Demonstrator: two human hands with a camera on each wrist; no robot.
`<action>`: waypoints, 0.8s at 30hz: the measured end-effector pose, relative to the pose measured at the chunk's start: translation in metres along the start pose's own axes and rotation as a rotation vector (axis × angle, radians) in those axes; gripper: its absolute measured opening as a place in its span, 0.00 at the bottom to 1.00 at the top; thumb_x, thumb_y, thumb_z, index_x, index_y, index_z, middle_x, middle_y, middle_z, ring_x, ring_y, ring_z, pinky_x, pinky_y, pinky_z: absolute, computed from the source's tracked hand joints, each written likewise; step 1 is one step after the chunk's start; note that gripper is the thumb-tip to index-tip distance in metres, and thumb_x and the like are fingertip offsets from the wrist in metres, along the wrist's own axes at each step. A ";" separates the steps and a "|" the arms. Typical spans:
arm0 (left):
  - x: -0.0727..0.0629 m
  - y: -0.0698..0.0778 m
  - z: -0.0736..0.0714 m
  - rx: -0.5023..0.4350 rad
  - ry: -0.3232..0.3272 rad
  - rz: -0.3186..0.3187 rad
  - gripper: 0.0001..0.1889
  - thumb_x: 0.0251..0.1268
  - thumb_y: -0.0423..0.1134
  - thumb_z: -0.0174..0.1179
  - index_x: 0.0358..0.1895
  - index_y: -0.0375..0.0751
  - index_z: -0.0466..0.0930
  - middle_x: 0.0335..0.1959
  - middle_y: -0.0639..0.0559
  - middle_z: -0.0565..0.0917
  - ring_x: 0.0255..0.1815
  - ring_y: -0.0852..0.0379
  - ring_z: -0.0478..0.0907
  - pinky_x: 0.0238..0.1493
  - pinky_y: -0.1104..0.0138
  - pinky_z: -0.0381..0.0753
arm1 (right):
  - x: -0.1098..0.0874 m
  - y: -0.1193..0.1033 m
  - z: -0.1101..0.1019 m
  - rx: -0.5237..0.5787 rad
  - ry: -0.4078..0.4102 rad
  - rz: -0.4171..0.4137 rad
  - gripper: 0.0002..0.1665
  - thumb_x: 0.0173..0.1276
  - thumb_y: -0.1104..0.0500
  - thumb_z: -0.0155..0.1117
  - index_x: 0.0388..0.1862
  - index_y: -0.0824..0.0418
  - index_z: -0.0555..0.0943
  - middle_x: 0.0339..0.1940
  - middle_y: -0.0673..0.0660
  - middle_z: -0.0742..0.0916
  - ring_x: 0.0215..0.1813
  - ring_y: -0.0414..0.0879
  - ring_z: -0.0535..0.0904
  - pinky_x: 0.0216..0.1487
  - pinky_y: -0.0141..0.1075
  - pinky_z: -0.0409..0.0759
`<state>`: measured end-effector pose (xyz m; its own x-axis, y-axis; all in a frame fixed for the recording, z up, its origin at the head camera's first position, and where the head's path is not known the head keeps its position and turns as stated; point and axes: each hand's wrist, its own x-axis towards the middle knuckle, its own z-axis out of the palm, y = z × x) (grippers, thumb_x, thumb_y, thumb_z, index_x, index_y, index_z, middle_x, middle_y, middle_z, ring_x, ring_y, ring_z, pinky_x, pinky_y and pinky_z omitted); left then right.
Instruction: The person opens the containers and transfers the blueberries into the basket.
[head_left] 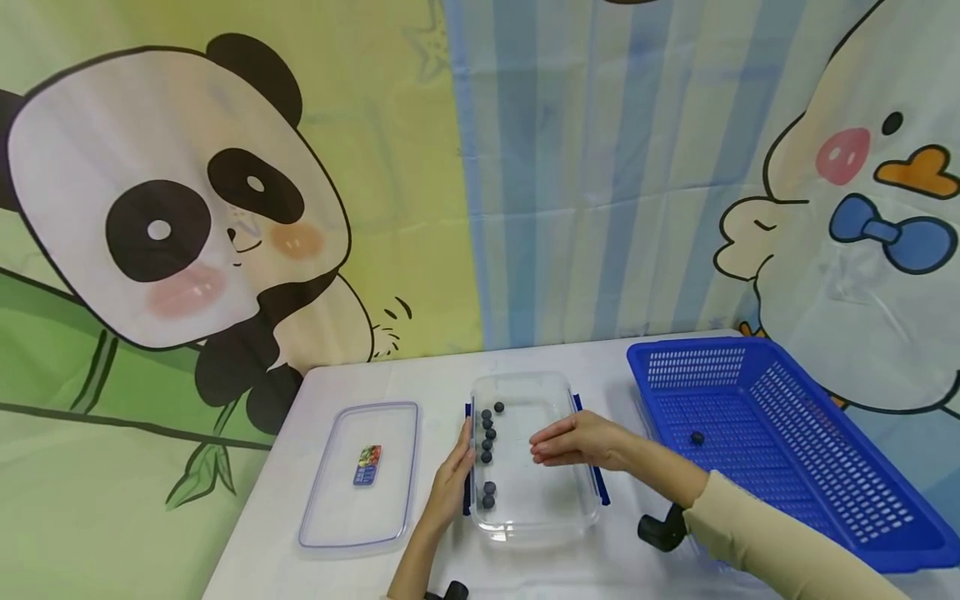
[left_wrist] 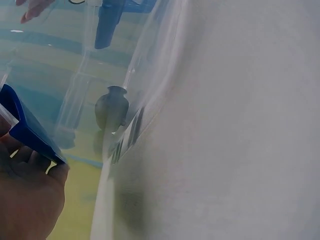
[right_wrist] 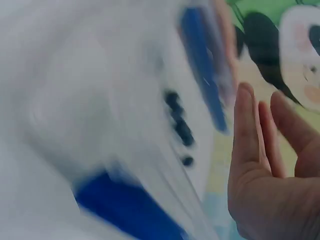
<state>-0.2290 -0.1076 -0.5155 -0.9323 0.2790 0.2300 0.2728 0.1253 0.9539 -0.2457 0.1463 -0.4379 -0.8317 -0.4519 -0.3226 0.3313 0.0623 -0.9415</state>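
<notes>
A clear plastic container (head_left: 536,504) with blue side clips stands in the middle of the table. Several blueberries (head_left: 487,446) lie along its left side inside; one blueberry (left_wrist: 111,107) shows large through the wall in the left wrist view. My left hand (head_left: 448,483) lies along the container's left side, fingers extended against the blue clip (left_wrist: 32,130). Over the container's right half hovers my right hand (head_left: 577,442), fingers straight and holding nothing. In the right wrist view its fingers (right_wrist: 245,125) point upward, beside the blurred container.
To the right stands a blue perforated basket (head_left: 757,492) with one dark berry (head_left: 697,437) in it. A clear lid (head_left: 330,508) with a printed label (head_left: 367,465) lies flat on the left. A printed curtain (head_left: 547,167) hangs behind the white table (head_left: 262,533).
</notes>
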 end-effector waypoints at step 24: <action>0.001 -0.002 -0.001 0.023 0.002 0.001 0.25 0.74 0.35 0.40 0.71 0.35 0.49 0.72 0.43 0.49 0.72 0.51 0.44 0.64 0.81 0.44 | 0.055 0.065 0.066 -0.073 0.114 0.164 0.11 0.55 0.78 0.62 0.39 0.78 0.80 0.33 0.69 0.85 0.36 0.54 0.84 0.42 0.41 0.83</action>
<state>-0.2305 -0.1087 -0.5171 -0.9323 0.2776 0.2318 0.2797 0.1471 0.9487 -0.2407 0.0671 -0.5106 -0.8157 -0.3272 -0.4770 0.4365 0.1929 -0.8788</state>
